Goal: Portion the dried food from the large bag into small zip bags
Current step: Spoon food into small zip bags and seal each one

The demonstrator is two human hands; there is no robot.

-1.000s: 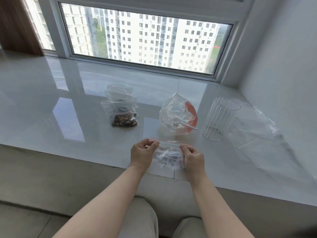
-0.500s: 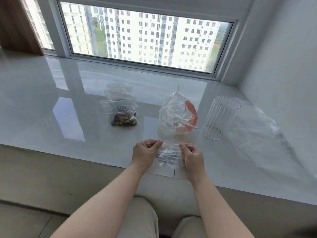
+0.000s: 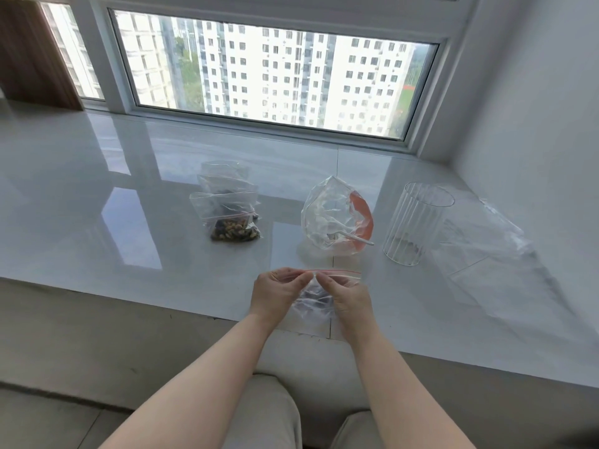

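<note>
Glossy sill [image 3: 97,222], clear plastic bags [image 3: 227,209].

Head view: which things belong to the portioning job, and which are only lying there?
Job:
small zip bag, pinched by left hand and right hand
filled zip bags
large bag

Lying about:
ribbed clear cup
loose plastic sheet

zip bag [image 3: 316,298]: clear, red strip | sill [image 3: 97,202]: glossy white
</note>
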